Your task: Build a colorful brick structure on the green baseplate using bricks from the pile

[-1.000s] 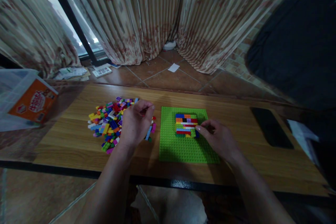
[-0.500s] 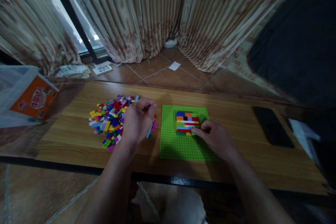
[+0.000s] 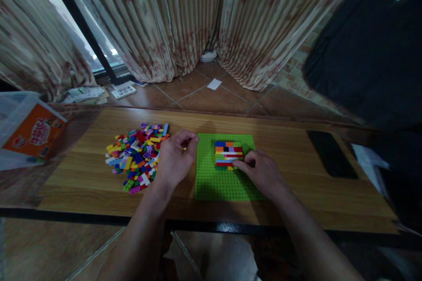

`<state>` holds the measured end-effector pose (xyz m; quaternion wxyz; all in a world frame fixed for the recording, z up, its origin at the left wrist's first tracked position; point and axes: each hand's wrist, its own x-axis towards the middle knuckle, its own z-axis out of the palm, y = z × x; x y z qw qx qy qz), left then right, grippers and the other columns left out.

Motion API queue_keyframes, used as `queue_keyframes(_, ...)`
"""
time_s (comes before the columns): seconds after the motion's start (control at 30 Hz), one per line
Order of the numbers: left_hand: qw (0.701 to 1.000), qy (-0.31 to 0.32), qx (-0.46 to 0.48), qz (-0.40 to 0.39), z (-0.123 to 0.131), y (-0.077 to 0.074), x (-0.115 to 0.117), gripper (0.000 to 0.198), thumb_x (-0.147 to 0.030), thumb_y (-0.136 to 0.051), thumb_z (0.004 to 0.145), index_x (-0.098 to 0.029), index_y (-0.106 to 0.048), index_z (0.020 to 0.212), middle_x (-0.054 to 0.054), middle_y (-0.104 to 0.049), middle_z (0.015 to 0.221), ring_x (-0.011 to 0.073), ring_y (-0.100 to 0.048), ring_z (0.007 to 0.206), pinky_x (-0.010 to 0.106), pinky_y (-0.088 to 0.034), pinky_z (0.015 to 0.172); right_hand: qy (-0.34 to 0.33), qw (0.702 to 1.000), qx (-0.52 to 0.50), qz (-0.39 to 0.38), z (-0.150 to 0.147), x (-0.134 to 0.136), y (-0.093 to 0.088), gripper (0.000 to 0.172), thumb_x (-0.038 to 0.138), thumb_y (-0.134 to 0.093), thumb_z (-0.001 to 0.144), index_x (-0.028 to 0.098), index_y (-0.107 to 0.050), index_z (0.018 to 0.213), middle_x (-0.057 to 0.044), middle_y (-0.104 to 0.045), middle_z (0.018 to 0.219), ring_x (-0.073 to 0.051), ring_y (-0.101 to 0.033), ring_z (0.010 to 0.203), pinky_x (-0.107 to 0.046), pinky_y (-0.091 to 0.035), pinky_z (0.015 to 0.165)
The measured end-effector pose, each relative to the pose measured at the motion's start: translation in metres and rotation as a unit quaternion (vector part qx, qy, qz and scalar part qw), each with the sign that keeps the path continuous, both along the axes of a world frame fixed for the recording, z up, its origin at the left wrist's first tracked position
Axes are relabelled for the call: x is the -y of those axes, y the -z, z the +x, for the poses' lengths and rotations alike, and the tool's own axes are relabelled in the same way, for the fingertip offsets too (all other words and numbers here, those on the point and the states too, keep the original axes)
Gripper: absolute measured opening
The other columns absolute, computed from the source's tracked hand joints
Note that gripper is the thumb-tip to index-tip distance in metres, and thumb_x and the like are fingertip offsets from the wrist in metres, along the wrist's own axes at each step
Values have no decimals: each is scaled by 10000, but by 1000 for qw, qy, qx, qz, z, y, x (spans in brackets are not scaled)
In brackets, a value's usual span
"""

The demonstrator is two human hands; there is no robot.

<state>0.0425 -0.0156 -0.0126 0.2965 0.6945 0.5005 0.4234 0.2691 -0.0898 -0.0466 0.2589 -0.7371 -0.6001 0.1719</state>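
A green studded baseplate [image 3: 211,186] lies on the table, with a low block of coloured toy bricks [image 3: 227,153] near its middle. My right hand [image 3: 263,171] is at the block's near right corner, thumb and forefinger closed against its edge. At the baseplate's left edge hovers my left hand [image 3: 176,158], thumb and fingers pinched together; whatever may be between them is too small or hidden to make out. To its left spreads a pile of loose toy bricks [image 3: 138,153] in many colours, partly covered by that hand.
The wooden table [image 3: 99,202] has a dark front edge. A black phone-like slab [image 3: 331,153] lies on the right. At the far left stands a clear plastic tub [image 3: 20,101] with an orange label. Curtains [image 3: 184,22] hang beyond the table, with papers [image 3: 85,93] on the floor.
My left hand has moved right, from beside the brick pile to the baseplate's left edge, still pinched. My right hand stays at the block. The whole view has shifted slightly.
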Motion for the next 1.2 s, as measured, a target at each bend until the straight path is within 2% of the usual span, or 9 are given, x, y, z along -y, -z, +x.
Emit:
queue_keyframes(0.13,1000,-6,2,10,-2,6,-3,115,-203,-584,802,-186,-670,727,8,-683,692,139,-605,622,232,-450,591,14,998,-63,-17,10,-3,-1,494,626,-483,859,206,-602,628,-41,-619,668,-188,-580,640,-316,-411,609)
queue_keyframes(0.23,1000,-18,6,10,-4,5,-6,106,-206,-591,796,-186,-671,730,7,-685,690,145,-620,635,235,-461,614,77,985,-154,0,21,-7,0,587,671,-368,887,197,-602,631,-47,-629,613,-181,-589,591,-296,-416,553)
queue_keyframes(0.37,999,-33,-3,2,-7,-1,-7,113,-213,-600,796,-179,-665,710,7,-673,666,137,-601,602,232,-452,595,158,965,-200,55,25,-11,-1,553,664,-405,872,201,-591,631,-33,-602,575,-166,-566,547,-288,-425,536)
queue_keyframes(0.53,999,-42,-7,20,-16,-3,-7,104,-211,-607,801,-178,-653,714,-4,-645,638,122,-571,582,224,-441,586,153,958,-209,126,10,-10,-10,471,564,-430,910,204,-584,648,-15,-574,582,-147,-525,549,-282,-403,547)
queue_keyframes(0.7,998,-52,17,28,-27,1,-11,103,-227,-606,813,-174,-646,733,-9,-632,647,113,-558,585,214,-432,578,94,970,-179,135,-18,-5,-20,428,508,-424,941,210,-577,673,-5,-576,609,-155,-549,600,-280,-407,583)
queue_keyframes(0.87,997,-64,48,19,-29,-1,-11,104,-223,-600,808,-176,-633,721,-7,-615,645,118,-550,596,216,-426,574,-45,984,-100,138,-58,0,-23,308,381,-463,957,220,-567,716,-11,-597,713,-159,-573,678,-286,-424,663)
queue_keyframes(1.0,995,-78,58,27,-35,-2,-12,103,-228,-611,803,-172,-643,722,-5,-619,648,116,-556,610,218,-435,599,-154,977,-81,120,-87,2,-15,187,259,-469,955,230,-604,829,-30,-646,836,-176,-610,798,-298,-455,731)
queue_keyframes(1.1,990,-111,84,24,-48,-3,-17,101,-253,-635,791,-163,-664,757,4,-648,680,114,-574,619,213,-446,599,-187,974,-70,111,-102,1,-7,153,214,-480,945,228,-628,910,-45,-669,918,-190,-621,861,-314,-474,767)
queue_keyframes(1.2,971,-177,159,21,-64,-9,-23,110,-260,-657,762,-151,-668,765,6,-663,683,107,-586,602,203,-456,578,-206,971,-70,104,-112,-2,-2,149,189,-491,934,228,-632,960,-52,-673,967,-198,-627,907,-324,-484,801)
